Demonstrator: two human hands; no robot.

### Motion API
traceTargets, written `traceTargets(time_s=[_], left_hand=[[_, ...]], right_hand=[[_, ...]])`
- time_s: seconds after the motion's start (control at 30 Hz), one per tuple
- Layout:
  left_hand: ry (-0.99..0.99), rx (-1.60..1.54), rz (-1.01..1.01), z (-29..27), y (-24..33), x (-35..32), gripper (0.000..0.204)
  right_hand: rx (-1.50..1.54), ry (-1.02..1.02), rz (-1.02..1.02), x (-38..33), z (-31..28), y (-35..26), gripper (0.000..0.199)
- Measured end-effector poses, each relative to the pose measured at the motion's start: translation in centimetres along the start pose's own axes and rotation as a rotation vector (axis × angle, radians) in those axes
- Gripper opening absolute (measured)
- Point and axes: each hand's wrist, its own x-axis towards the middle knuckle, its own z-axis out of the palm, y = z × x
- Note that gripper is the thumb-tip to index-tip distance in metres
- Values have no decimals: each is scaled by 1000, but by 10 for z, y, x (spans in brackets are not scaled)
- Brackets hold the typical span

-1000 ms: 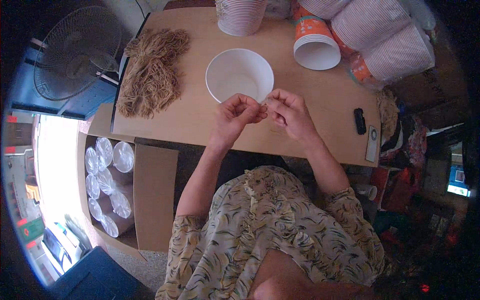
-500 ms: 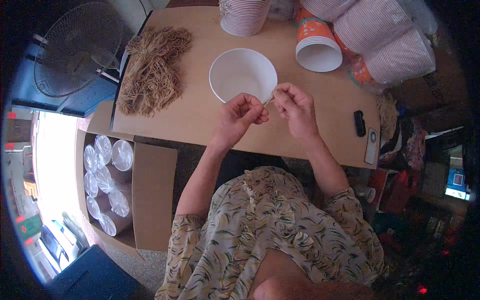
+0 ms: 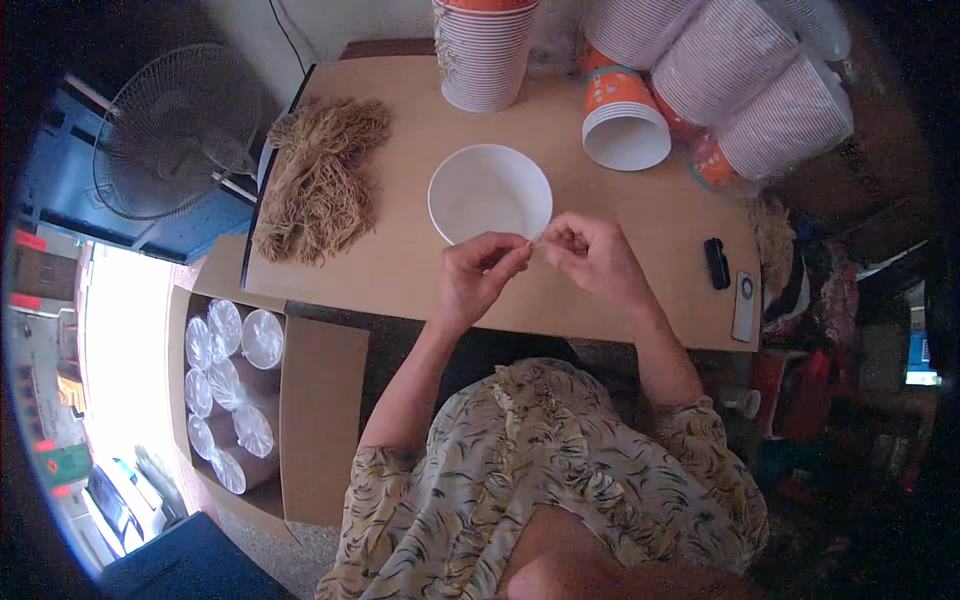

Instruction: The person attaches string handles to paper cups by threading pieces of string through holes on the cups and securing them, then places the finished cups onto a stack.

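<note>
Both hands meet fingertip to fingertip at the near rim of the white bowl [image 3: 489, 192] on the table [image 3: 400, 265]; left hand [image 3: 478, 275] and right hand [image 3: 597, 258] curl, pinching something too small to tell.

Tan worktop [image 3: 400, 270]. On it: white bowl [image 3: 489, 192] near the front edge, fibre bundle [image 3: 318, 180] at left, upright cup stack [image 3: 484, 52] at the back, lying cup stacks [image 3: 740, 75] at right, black fob [image 3: 716, 262] and remote [image 3: 745, 306] at the right edge.
</note>
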Motion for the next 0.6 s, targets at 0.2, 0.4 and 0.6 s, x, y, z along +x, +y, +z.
traceTargets(time_s=[0.2, 0.4, 0.6], left_hand=[[21, 198, 165, 7, -9, -10, 13], [114, 380, 289, 2, -20, -14, 11], [122, 665, 423, 3, -18, -3, 12]], right_hand=[[205, 27, 0, -6, -4, 18, 13], [520, 304, -95, -13, -24, -3, 13], [151, 313, -292, -22, -30, -25, 11]])
